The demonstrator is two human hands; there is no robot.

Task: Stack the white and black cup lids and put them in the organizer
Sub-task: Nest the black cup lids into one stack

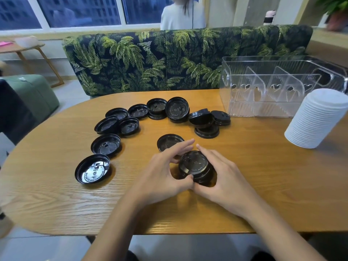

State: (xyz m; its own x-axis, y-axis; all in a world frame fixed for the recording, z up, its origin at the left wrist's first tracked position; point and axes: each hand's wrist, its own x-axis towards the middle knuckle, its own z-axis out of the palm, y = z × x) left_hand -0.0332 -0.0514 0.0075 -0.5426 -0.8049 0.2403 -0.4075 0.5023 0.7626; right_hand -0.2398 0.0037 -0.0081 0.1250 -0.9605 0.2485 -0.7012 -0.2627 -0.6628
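Note:
A short stack of black lids (194, 167) stands on the wooden table (263, 166) in front of me. My left hand (163, 174) and my right hand (220, 174) cup it from both sides, thumbs meeting at its near edge. One loose black lid (167, 141) lies just beyond my fingers. Several more black lids (177, 110) are scattered in an arc across the far and left table. A tall stack of white lids (318, 117) stands at the right. The clear organizer (282, 87) with dividers sits at the back right, and I see no lids in it.
A leaf-patterned sofa (169, 59) runs behind the table, and a person in a white top (182, 14) sits beyond it. A green seat (32, 93) is at the left. Bare wood shows along the table's near edge.

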